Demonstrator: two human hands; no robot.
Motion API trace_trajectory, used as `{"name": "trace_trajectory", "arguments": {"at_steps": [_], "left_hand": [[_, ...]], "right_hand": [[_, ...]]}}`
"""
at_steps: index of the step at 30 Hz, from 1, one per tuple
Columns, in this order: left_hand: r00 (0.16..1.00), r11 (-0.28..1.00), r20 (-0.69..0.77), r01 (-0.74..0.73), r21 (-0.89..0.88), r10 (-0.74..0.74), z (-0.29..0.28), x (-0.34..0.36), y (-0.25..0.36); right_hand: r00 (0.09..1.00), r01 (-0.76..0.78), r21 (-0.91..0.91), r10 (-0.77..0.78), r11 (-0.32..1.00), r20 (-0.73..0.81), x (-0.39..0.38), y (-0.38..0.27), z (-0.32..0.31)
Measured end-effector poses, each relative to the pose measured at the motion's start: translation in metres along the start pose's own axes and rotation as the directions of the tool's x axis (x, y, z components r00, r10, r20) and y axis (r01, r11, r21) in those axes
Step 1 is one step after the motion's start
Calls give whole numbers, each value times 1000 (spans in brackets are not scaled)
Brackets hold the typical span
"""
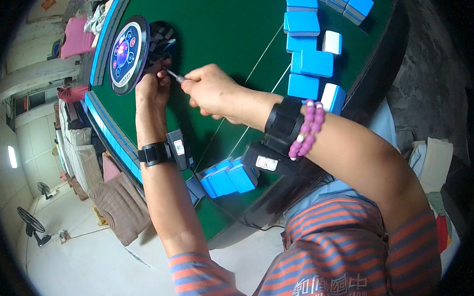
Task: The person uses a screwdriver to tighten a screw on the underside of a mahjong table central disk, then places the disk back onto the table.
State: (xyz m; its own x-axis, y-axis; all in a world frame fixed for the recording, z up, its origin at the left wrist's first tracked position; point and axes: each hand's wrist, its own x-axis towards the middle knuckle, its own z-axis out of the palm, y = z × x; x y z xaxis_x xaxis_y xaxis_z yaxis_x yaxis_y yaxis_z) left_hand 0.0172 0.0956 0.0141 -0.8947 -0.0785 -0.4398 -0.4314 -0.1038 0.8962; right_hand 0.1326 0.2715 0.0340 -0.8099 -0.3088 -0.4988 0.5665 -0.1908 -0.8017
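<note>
A round control panel (129,55) with lit buttons stands tilted up from the green mahjong table (212,34), its dark underside parts (161,41) facing right. My left hand (151,88) is closed at the panel's lower edge, fingers curled against the dark underside; just what they grip is partly hidden. In my right hand (211,91) is a screwdriver (179,77), its handle mostly covered by the fist. The thin shaft points left and up, with the tip beside my left fingers and the underside.
Blue-backed mahjong tiles (310,64) lie scattered and stacked along the right side, with more tiles (230,178) by the near edge. Long tile rows (111,131) line the left edge. A brown cloth (121,207) hangs beyond it; a fan (33,225) stands farther off.
</note>
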Motion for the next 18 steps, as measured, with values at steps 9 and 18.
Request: {"name": "trace_trajectory", "arguments": {"at_steps": [9, 18], "left_hand": [[1000, 999, 6, -3, 38, 3, 1, 6, -2], [999, 1000, 48, 4, -28, -3, -2, 11, -3]], "right_hand": [[685, 245, -948, -728, 202, 22, 6, 26, 2], [973, 176, -256, -207, 951, -102, 11, 4, 0]]}}
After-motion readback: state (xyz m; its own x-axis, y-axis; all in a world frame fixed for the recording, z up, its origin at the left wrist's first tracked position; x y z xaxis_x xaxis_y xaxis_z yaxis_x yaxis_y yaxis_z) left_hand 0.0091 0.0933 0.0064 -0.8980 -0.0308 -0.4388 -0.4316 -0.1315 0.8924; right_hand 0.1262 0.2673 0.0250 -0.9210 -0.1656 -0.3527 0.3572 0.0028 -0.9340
